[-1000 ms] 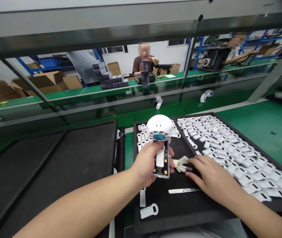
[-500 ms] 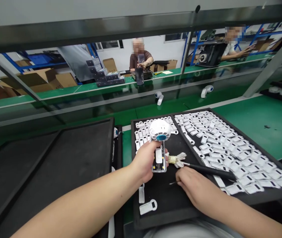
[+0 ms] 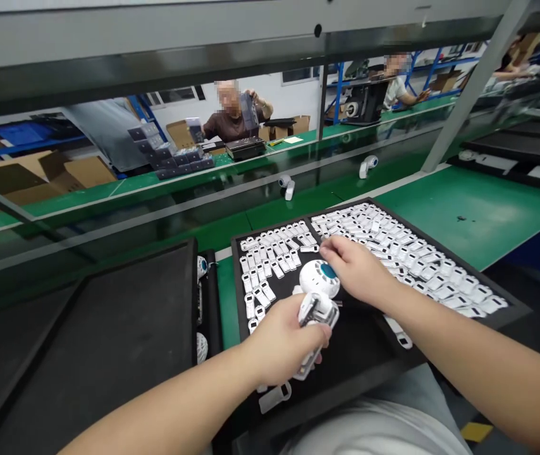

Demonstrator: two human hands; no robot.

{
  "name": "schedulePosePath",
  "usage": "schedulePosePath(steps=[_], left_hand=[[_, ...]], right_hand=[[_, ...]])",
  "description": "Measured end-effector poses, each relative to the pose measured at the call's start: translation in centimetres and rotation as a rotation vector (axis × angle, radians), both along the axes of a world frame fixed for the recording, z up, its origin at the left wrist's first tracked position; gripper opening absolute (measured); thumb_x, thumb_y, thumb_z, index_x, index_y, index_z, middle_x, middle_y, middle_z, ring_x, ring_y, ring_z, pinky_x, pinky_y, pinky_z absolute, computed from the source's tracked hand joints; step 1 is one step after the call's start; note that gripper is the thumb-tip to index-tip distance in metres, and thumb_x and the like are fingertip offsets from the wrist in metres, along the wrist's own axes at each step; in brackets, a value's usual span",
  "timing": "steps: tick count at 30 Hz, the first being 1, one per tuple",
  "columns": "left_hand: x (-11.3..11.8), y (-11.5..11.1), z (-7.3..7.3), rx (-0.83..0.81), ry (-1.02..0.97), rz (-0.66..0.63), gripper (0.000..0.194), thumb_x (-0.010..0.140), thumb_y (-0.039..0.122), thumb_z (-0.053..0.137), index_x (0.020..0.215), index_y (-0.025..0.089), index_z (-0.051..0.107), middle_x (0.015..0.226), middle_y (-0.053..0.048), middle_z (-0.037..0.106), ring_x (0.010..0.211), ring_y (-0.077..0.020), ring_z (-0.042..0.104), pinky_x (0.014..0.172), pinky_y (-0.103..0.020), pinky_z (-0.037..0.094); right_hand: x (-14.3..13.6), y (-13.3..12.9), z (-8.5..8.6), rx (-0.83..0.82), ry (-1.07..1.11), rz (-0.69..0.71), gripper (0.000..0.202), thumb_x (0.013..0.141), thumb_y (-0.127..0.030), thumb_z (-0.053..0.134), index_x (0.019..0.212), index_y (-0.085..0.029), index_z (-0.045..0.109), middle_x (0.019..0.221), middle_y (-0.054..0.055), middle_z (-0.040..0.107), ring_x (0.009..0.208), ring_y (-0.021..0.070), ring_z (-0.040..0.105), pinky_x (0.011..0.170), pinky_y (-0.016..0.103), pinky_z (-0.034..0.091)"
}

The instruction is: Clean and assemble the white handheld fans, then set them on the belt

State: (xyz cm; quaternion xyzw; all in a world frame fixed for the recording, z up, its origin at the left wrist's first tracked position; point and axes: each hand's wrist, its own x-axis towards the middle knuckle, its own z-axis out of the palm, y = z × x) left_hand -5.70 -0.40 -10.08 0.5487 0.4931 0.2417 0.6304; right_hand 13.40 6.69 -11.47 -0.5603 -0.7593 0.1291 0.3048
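My left hand [image 3: 291,338] is wrapped round the handle of a small white handheld fan [image 3: 318,279]. The fan's round head has a blue centre and tilts up and to the right; part of the handle's inside shows. My right hand [image 3: 353,265] is just beyond the head, thumb and fingers pinched together above the tray's divider. Whatever is between those fingertips, if anything, is hidden. Beneath both hands lies a black tray [image 3: 355,360] with rows of small white plastic covers [image 3: 270,253], each with a dark window. More covers [image 3: 434,272] fill its right compartment.
Another black tray [image 3: 132,322] stands at the left, with fan parts [image 3: 202,347] beside its edge. Two white fans [image 3: 287,186] lie behind on the green bench [image 3: 469,202]. Across the line, a person [image 3: 236,117] handles boxes; stacked boxes [image 3: 175,158] stand nearby. A grey post [image 3: 476,88] rises at right.
My right hand has moved up and away from the thin pointed tool it held, to the tray's divider. The fan has turned in my left hand, its head tilting right. The view has shifted right.
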Motion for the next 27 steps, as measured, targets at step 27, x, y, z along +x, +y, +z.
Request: schedulePosePath(steps=[27], left_hand=[[-0.5,2.8,0.6,0.047,-0.401,0.525,0.037,0.055,0.009,0.072,0.087,0.018,0.055,0.081,0.001,0.061,0.06,-0.0126,0.057,0.054,-0.026,0.048]], right_hand=[[1.3,-6.3,-1.6,0.284,-0.041,0.139,0.025,0.102,-0.028,0.034,0.08,-0.027,0.045,0.049,-0.005,0.046,0.037,0.0158,0.046,0.044,0.03,0.029]])
